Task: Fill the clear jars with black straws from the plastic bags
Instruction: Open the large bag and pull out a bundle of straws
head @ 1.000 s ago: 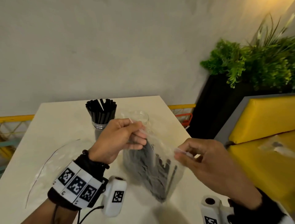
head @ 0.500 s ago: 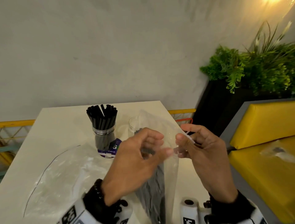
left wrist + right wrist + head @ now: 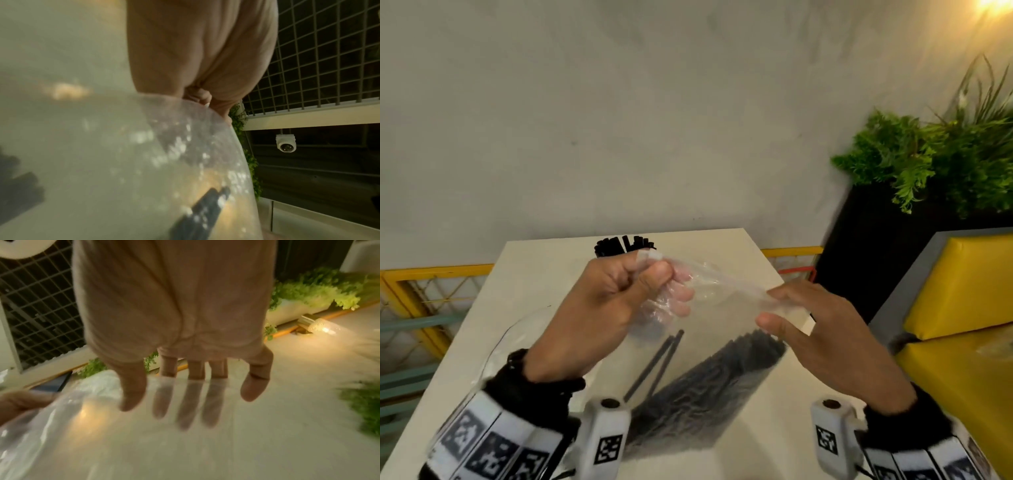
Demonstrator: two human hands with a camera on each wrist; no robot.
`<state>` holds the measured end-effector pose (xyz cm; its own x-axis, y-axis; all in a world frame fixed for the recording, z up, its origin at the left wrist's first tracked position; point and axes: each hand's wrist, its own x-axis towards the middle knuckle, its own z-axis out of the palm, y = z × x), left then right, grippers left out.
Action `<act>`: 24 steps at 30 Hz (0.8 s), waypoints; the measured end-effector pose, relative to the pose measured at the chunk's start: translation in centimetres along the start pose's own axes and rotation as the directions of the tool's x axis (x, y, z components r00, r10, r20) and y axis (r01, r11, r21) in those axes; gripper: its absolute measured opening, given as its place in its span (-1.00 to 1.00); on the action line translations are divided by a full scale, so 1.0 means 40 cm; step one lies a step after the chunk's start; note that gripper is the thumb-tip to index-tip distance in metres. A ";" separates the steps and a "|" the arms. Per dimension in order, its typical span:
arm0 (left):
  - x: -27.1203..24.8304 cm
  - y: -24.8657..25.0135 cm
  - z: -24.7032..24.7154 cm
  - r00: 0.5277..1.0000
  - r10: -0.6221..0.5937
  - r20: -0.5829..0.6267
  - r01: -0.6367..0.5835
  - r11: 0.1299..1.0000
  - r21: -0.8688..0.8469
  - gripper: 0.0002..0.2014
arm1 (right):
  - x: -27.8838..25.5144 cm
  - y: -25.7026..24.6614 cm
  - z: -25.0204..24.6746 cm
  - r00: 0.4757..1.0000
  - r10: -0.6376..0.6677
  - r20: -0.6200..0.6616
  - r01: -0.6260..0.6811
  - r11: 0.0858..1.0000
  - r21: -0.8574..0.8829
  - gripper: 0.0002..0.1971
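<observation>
A clear plastic bag of black straws hangs tilted above the white table. My left hand grips the bag's top corner in a fist; the left wrist view shows that hand over the film. My right hand is at the bag's mouth with straight, spread fingers. In the right wrist view its three middle fingers lie behind the film, while the thumb and little finger are in front. A jar of black straws peeks out behind my left hand. No other jar is visible.
An empty clear bag lies flat on the table's left side. A yellow cushioned bench stands to the right, and a black planter with green plants sits behind it. A grey wall runs behind the table.
My left hand has risen and closed into a fist on the bag's corner. The right hand's pinch has opened into spread fingers. The bag now tilts, with the straws leaning right.
</observation>
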<state>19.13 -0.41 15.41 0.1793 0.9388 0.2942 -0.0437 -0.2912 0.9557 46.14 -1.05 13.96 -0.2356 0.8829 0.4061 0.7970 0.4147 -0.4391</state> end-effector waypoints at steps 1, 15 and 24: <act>-0.002 0.000 -0.007 0.999 0.002 -0.037 -0.002 1.000 -0.004 -0.69 | 0.001 -0.002 -0.005 1.000 0.006 0.006 -0.007 0.998 0.067 -0.48; -0.053 -0.030 0.080 0.992 -0.036 -0.118 0.029 0.998 -0.059 -0.83 | -0.013 -0.187 -0.098 0.971 -0.134 -0.198 0.094 0.975 -0.203 -0.60; -0.050 0.011 0.135 0.995 0.038 -0.096 -0.047 0.995 -0.083 -0.91 | 0.023 -0.204 -0.023 0.962 -0.195 -0.189 0.212 0.974 0.075 -0.90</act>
<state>24.07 -3.42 15.20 0.0826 0.9402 0.3305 -0.1334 -0.3182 0.9386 39.92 -3.83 18.64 -0.2768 0.7272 0.6282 0.6852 0.6077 -0.4016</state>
